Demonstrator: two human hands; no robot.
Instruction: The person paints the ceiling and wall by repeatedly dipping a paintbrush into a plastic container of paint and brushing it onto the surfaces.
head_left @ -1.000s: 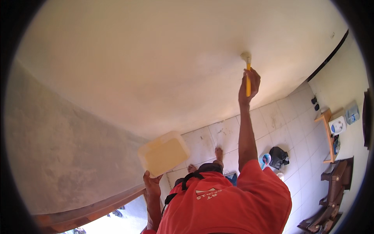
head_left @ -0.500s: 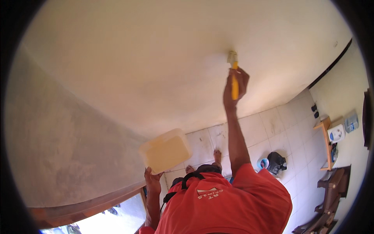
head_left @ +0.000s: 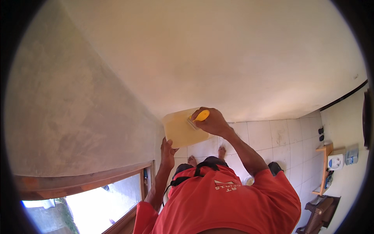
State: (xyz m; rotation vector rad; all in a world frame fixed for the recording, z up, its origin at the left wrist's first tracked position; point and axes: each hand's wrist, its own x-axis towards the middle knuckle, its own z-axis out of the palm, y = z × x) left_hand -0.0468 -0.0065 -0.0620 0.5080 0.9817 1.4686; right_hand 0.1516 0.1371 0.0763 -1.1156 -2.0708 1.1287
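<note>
a stand [head_left: 324, 171] is lining the floor's [head_left: 259, 134] right edge; the right hand [head_left: 212, 122], fingers curled round a brush [head_left: 202, 115] over the tub [head_left: 181, 130], is hiding its right rim; the left hand [head_left: 168, 153] is gripping its near left corner.

We look from the person's head, through the left of two fisheye lenses, steeply down past the red shirt [head_left: 233, 199], which lies nearest us, below the grip of the right hand [head_left: 216, 124] on the yellow brush [head_left: 201, 115]. Above that grip our view runs up the pale wall [head_left: 233, 58]; right of it, we take in the tiled floor [head_left: 260, 134] and, farther out, a dark strip [head_left: 344, 96] bent by the lens.
</note>
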